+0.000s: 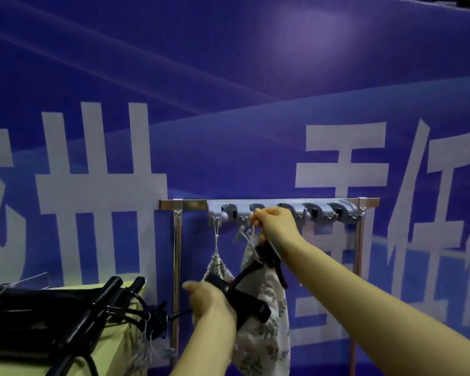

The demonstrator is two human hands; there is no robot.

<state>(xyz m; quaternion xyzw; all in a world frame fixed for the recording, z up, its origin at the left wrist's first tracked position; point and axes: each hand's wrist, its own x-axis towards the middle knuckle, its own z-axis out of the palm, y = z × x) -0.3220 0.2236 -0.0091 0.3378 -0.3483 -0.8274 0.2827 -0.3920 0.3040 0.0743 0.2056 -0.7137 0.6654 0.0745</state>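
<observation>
Backdrop: blue banner (228, 77) with large white characters; before it a metal frame (177, 267) carrying a grey hook rail (323, 213), and at lower left a yellow-green surface (65, 288) heaped with black hangers (52, 316). Item: black hanger (244, 297), tilted across a floral bag (272, 321) hanging under the rail, its lower end gripped by the left hand (209, 299). The right hand (274, 223) pinches pale strands (242, 234) at the rail and hides the hook there; the hanger's top is indistinct.

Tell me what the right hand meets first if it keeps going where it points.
Probably the grey hook rack: the right hand, pinching the floral bag's cord, points up-left, fingertips almost on it; depth is unclear.
</observation>
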